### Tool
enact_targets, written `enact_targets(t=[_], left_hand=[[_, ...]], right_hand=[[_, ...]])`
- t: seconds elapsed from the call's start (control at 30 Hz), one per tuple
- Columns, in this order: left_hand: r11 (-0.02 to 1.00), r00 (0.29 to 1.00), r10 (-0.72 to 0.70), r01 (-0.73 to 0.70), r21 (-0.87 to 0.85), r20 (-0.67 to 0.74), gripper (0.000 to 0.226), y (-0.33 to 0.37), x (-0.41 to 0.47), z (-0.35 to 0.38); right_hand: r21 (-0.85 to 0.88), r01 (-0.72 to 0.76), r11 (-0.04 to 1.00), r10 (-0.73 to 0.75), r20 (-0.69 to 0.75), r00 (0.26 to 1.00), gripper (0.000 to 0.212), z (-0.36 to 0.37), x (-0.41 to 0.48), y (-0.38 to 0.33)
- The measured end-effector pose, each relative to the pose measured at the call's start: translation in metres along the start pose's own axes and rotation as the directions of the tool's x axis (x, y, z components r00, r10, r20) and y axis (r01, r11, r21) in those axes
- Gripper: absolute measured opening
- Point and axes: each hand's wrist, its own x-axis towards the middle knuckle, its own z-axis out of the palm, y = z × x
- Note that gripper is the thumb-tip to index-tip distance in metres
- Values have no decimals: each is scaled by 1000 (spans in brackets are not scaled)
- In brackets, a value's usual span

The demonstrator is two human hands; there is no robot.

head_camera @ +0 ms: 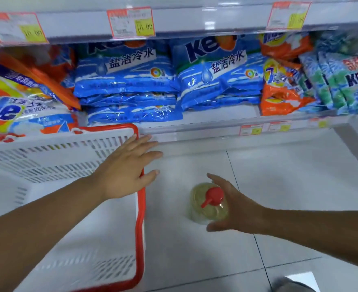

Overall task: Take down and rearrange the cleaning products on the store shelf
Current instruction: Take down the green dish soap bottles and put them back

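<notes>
Two stacks of blue detergent bags [127, 81] [220, 81] lie on the shelf [205, 121]. Orange bags [283, 89] and upright green-blue bags [338, 81] sit to their right. A white basket with a red rim [140, 207] is at the left, and a large white and orange detergent bag [15, 110] rests in it. My left hand [125, 171] hovers open over the basket's right rim, fingers spread. A clear yellowish bottle with a red pump cap [203, 209] stands on the floor. My right hand [235, 209] is cupped at its right side, fingers apart; contact is unclear.
Price tags [131, 22] hang on the upper shelf's front strip, and smaller ones [251, 130] on the lower strip. The shelf's right upright [355, 144] runs down to the grey tiled floor [279, 175]. A shoe tip [290, 285] shows at the bottom right.
</notes>
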Motion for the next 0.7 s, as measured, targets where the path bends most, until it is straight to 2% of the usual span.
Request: enact_targets(t=[0.07,0.17,0.27,0.43,0.5,0.6,0.7], left_hand=[[1000,1000,-16,16,0,23,66,2,1,-4],[999,994,-34,37,-30,107,89,6,4,-16],[997,989,-10,21,-72,147,102,17,13,-32],[942,973,-16,92,-322,229,118,46,33,-54],[854,982,-13,108,-509,186,108,55,43,-65],[701,987,-152,142,-699,48,89,55,57,-88],[617,951,-276,63,-785,-141,82,42,68,-118]], right_hand=[[50,26,998,-17,-169,985,108,14,1,-5],[93,16,996,7,-246,969,81,9,5,-18],[216,3,976,55,-266,962,81,-21,7,-36],[240,198,950,-107,-345,933,74,-95,-12,-97],[232,270,934,-166,-388,907,71,-123,-21,-125],[225,404,887,-253,-495,831,78,-152,-29,-159],[283,556,781,-305,-604,736,107,-159,-28,-182]])
